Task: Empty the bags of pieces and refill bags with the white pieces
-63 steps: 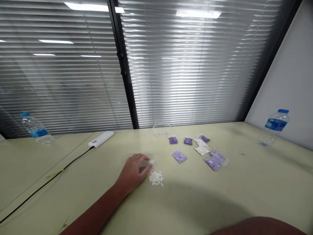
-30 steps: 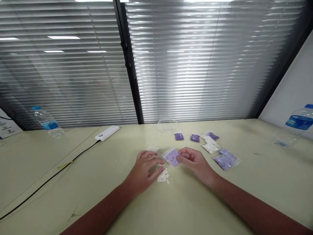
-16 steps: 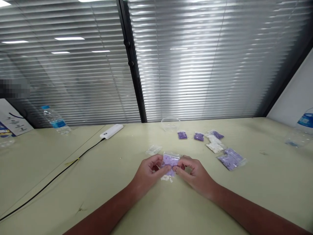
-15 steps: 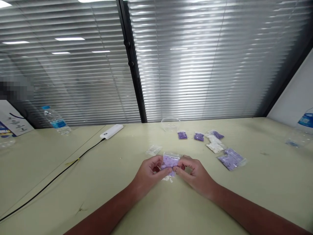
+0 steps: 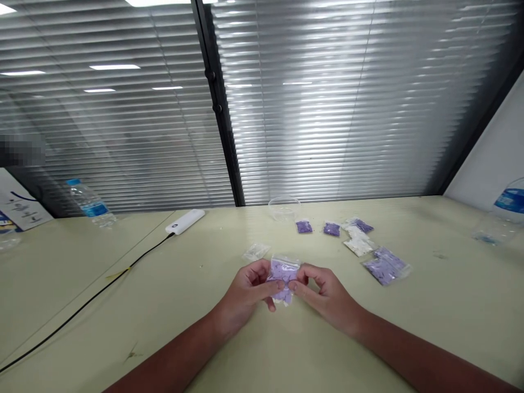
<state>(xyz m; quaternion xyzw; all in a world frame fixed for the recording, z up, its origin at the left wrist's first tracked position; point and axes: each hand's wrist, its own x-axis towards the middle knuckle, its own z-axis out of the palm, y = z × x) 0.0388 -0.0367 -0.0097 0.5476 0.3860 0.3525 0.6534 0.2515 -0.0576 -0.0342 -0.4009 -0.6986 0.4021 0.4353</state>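
The left hand and right hand hold a clear plastic bag of purple pieces over the table, their fingers pinching its sides. A slipping grip or an unsealed mouth could spill pieces. Open room lies nearer the person; other bags sit to the right.

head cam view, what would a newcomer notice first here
The left hand and right hand stand out first: near the middle of the pale green table, they pinch a small clear bag of purple pieces between them. Just beyond and to the right lie more purple bags, the largest nearest the right hand. Bright slatted blinds fill the upper view.
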